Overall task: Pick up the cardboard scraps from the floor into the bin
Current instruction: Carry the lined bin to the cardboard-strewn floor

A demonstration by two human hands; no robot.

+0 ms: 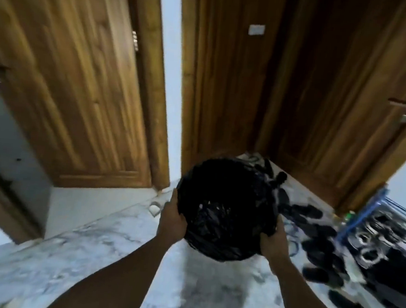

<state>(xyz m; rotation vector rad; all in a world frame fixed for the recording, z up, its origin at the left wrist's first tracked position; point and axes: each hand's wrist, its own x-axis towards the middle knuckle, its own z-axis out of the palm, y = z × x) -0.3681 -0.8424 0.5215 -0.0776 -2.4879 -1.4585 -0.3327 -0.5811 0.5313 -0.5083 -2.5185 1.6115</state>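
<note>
A round black bin (227, 205) lined with a black plastic bag is held up in front of me, above the marble floor. My left hand (171, 221) grips its left rim and my right hand (274, 243) grips its right rim. The bin's opening tilts toward me and its inside looks dark, with crumpled black plastic showing. No cardboard scraps are visible in this blurred view.
Wooden doors (85, 89) stand ahead and to the left, with a white wall strip (169, 77) between them. Several dark shoes and sandals (321, 252) lie scattered at the right by a blue rack (374, 208). White marble floor (104, 255) spreads below.
</note>
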